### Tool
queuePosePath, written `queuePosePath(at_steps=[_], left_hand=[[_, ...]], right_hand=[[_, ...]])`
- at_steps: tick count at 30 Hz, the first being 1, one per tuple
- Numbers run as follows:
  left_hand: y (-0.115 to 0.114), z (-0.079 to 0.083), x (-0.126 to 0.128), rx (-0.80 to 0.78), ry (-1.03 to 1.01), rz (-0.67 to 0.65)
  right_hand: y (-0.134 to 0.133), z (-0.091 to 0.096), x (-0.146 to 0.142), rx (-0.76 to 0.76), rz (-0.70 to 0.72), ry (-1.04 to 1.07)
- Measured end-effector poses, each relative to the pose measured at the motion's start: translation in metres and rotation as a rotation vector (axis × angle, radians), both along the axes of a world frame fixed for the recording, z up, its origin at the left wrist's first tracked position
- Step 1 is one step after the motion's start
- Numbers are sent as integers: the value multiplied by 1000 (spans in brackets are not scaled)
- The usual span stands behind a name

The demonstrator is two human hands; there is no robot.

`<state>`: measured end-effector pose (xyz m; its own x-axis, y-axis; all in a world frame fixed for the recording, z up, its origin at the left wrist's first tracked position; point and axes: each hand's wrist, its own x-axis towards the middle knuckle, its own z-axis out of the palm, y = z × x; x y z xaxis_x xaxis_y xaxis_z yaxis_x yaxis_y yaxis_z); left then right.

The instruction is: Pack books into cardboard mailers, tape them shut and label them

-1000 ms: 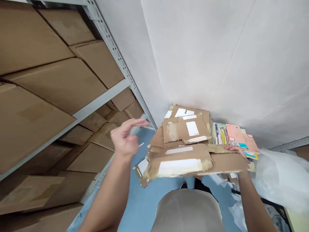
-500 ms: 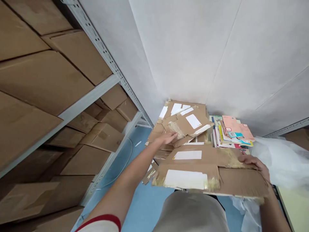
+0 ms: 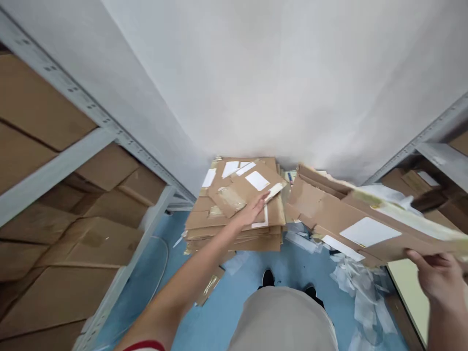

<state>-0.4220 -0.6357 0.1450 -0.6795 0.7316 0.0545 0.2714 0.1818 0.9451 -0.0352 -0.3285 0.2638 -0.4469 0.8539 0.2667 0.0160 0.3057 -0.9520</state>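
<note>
My right hand (image 3: 442, 275) grips the edge of a flattened cardboard box (image 3: 332, 214), thumb on its near face. This piece is tilted on the right, with white labels and torn tape on it. My left hand (image 3: 253, 210) rests with fingers stretched out on a smaller cardboard piece (image 3: 237, 187), near its torn whitish edge. That piece lies askew on top of a stack of flattened cardboard (image 3: 234, 241) against the wall. Behind the held box, the pile of printed papers is mostly hidden.
Metal shelving (image 3: 54, 168) packed with cartons (image 3: 95, 239) stands on the left; another shelf (image 3: 449, 161) is on the right. Crumpled white plastic scraps (image 3: 365, 287) lie on the blue floor (image 3: 215, 321). A loose cardboard strip (image 3: 210, 287) lies beside the stack, and a pale-topped surface (image 3: 411, 287) is at lower right.
My right hand has swung the flattened box away from my body to the right and tilted it up. My left hand has slid toward the top piece's torn edge. The view has shifted.
</note>
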Motion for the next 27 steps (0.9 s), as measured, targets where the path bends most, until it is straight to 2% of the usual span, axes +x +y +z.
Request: queuePosePath(at_steps=[1,3,6,10,13,17,21,24,27], left_hand=[[24,8,13,159,-67,-77],[70,24,39,310,-150,-158],[131,43,78,312,-187,-191],[205,50,131,309,-207,-289],[262,44,176,302,-206,-383],[326,27,240,190,-172,-397],[366,7,289,62,-174,-353],[388,-4,314,-49,-263,-431],[412,-11,336,-82,-258,-537]], right_hand=[[14,-17,0,-33,-78,12],[39,-45,12,-117,-161,26],[60,-66,54,-202,-167,55],[71,-80,119,-196,-212,88],[82,-96,162,-184,-284,85],[88,-123,211,-159,-510,80],[75,-151,249,-143,-690,18],[64,-166,268,-137,-764,-48],[61,-173,280,-88,-784,-102]])
